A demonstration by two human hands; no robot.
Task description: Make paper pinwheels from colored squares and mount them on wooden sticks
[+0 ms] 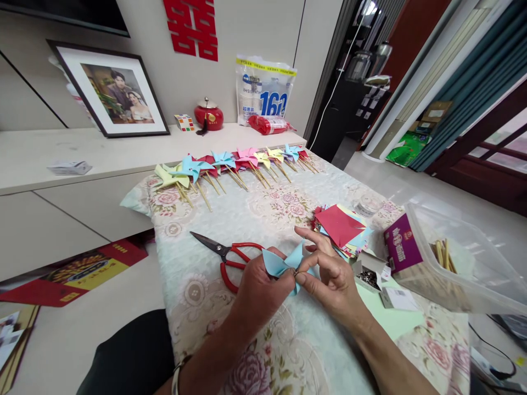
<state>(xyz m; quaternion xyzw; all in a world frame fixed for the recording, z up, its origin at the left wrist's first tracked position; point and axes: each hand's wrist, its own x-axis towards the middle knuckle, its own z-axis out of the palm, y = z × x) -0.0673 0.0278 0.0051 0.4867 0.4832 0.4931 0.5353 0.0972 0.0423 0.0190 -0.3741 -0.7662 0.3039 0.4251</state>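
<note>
Over the tablecloth, my left hand is closed around a light blue paper pinwheel, whose corners are folded toward the middle. The thumb presses near its centre. My right hand meets it there, thumb and index finger pinched at the centre. A tiny glint shows between those fingertips, too small to name, and the other fingers are raised. Red-handled scissors lie to the left, partly behind my left hand. Right of my right hand, an open small box contains small metal pieces. Beyond it lies a stack of coloured paper squares, red on top.
Finished pinwheels on sticks line the table's far edge. A clear plastic bin with wooden sticks stands at right, beside pale green paper. The shelf behind bears a framed photo, red pot and bag of cups.
</note>
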